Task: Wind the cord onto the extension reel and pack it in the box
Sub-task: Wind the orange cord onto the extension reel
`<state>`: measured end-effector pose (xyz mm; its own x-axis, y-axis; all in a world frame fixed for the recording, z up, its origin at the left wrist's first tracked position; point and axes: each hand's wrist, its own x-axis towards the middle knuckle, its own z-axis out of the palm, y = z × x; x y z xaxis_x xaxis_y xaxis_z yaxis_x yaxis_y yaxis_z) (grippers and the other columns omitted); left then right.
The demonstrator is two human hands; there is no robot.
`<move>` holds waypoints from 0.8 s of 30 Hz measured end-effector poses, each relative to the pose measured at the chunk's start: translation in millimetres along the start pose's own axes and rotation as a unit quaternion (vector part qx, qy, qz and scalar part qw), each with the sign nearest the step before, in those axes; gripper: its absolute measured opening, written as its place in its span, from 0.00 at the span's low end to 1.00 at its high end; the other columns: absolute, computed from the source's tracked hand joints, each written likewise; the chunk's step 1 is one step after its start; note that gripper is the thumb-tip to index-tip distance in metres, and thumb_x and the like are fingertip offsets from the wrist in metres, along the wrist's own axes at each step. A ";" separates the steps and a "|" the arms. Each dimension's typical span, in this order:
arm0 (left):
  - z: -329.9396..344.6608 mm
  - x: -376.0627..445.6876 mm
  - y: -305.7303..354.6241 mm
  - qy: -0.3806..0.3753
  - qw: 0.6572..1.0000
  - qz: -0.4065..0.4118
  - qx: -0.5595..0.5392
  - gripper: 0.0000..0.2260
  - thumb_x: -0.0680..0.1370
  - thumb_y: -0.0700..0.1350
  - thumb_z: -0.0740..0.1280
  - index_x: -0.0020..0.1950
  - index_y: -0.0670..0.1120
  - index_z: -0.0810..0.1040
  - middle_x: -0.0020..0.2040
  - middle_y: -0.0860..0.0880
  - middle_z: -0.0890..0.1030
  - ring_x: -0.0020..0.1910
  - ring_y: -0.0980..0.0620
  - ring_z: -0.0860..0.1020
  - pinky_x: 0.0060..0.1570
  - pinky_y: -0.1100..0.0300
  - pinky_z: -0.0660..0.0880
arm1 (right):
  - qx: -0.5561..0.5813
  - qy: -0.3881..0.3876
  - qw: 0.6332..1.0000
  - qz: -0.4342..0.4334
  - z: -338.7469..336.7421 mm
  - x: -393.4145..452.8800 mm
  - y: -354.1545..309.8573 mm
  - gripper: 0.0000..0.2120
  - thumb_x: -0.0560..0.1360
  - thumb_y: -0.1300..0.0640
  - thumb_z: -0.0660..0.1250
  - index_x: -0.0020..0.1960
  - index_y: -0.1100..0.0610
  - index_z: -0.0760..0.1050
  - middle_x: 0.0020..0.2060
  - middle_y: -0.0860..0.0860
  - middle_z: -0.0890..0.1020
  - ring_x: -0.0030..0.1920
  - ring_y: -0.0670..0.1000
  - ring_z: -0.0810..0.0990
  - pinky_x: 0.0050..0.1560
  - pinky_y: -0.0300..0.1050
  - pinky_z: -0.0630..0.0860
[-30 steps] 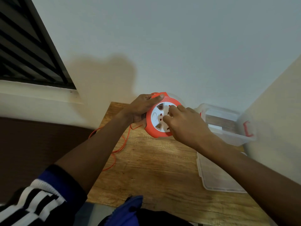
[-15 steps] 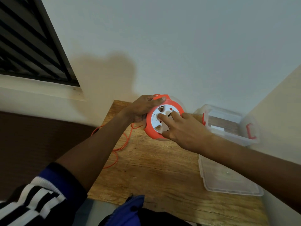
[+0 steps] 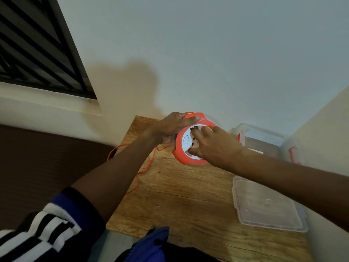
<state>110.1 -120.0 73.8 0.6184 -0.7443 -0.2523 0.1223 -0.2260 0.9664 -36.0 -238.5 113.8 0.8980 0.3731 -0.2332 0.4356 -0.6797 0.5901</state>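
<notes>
I hold an orange extension reel (image 3: 186, 157) upright above the far end of a wooden table (image 3: 181, 197), its white socket face turned toward me. My left hand (image 3: 170, 127) wraps the reel's upper left rim, thumb lying along the orange handle on top, fingers curled behind, closed around it. My right hand (image 3: 213, 144) lies flat on the white face with the fingers spread and their tips pressed into its recesses; it is not closed around anything. A thin orange cord (image 3: 139, 172) leaves the reel's lower left edge, loops loosely over the table's left side and hangs past it. To the right of the reel, near the wall, stands an open clear plastic box (image 3: 262, 142) with red latches. Its clear lid (image 3: 264, 205) lies flat on the table nearer to me, under my right forearm.
</notes>
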 end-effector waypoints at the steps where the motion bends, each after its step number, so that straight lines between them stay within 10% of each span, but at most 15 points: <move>1: 0.0 0.0 -0.3 0.005 1.000 -0.004 -0.007 0.19 0.87 0.42 0.60 0.73 0.31 0.71 0.60 0.38 0.77 0.52 0.43 0.78 0.60 0.47 0.77 | -0.002 -0.003 1.000 -0.002 0.8 3.4 -0.1 0.23 0.79 0.57 0.66 0.72 0.45 0.66 0.68 0.63 0.67 0.61 0.62 0.72 0.55 0.55 0.76; 12: -2.1 1.6 -4.4 0.012 1.000 0.001 -0.007 0.18 0.86 0.42 0.60 0.72 0.31 0.72 0.64 0.34 0.79 0.59 0.39 0.77 0.72 0.36 0.71 | -0.026 0.010 0.999 -0.040 -7.1 9.5 3.1 0.21 0.77 0.62 0.66 0.68 0.50 0.69 0.53 0.62 0.78 0.49 0.61 0.79 0.51 0.54 0.77; 19: 1.6 -5.6 -6.0 0.056 0.986 0.044 -0.150 0.12 0.81 0.54 0.71 0.54 0.46 0.87 0.52 0.40 0.88 0.47 0.42 0.87 0.46 0.47 0.85 | 0.225 0.099 0.925 0.289 3.0 13.0 3.7 0.30 0.74 0.39 0.64 0.74 0.43 0.61 0.46 0.51 0.84 0.40 0.57 0.82 0.33 0.44 0.67; 24: -1.2 -6.7 -8.0 0.052 0.988 0.045 -0.135 0.17 0.81 0.56 0.70 0.60 0.44 0.85 0.57 0.38 0.87 0.53 0.36 0.86 0.54 0.40 0.84 | 0.203 0.125 0.921 0.307 13.6 13.8 -9.3 0.31 0.78 0.35 0.56 0.76 0.48 0.59 0.43 0.53 0.85 0.35 0.57 0.82 0.29 0.42 0.65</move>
<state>105.9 -112.5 67.7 0.7112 -0.6815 -0.1725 0.2580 0.0249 0.9658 -26.9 -235.7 94.6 0.9627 -0.0602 0.2637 -0.1160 -0.9726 0.2013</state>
